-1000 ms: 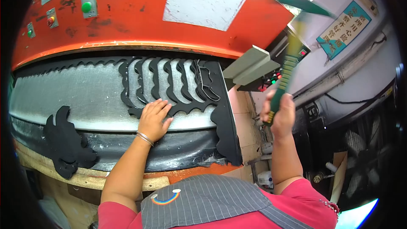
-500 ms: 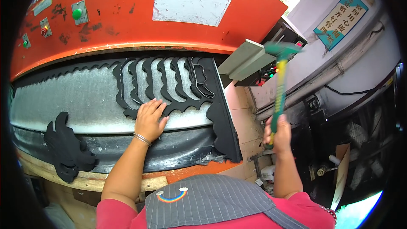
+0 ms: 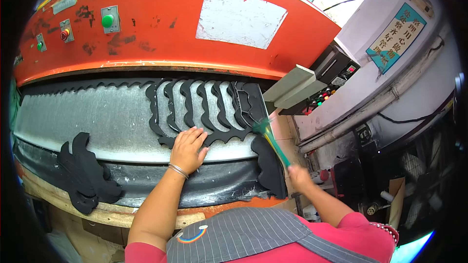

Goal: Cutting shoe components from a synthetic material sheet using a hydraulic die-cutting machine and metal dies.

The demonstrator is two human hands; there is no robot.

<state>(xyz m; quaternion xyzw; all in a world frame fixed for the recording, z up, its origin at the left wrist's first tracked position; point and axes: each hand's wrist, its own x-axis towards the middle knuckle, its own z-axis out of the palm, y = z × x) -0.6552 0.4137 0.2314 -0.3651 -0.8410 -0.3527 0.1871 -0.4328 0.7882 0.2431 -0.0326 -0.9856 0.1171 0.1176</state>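
My right hand (image 3: 300,178) is closed around the handle of a green and yellow hammer (image 3: 278,150). The blurred hammer head is down at the right end of the cut black foam sheet (image 3: 214,139), beside a wavy metal-edged cutting die (image 3: 243,101); whether it touches is unclear. Palm down, my left hand (image 3: 189,150) rests with fingers stretched over the sheet's near wavy edge. Wavy black strips run back from that edge, with gaps showing the pale metal bed (image 3: 87,117) beneath.
Loose black foam scraps (image 3: 87,175) lie at the near left, over the wooden rail (image 3: 117,216). Behind the bed rises an orange machine front (image 3: 161,29) with green and red buttons. A metal bracket (image 3: 297,87) and a control box (image 3: 336,70) stand at the right.
My right hand has swung the hammer down and left, from raised to beside the die. My left hand stays on the foam sheet. The whole view has shifted slightly.
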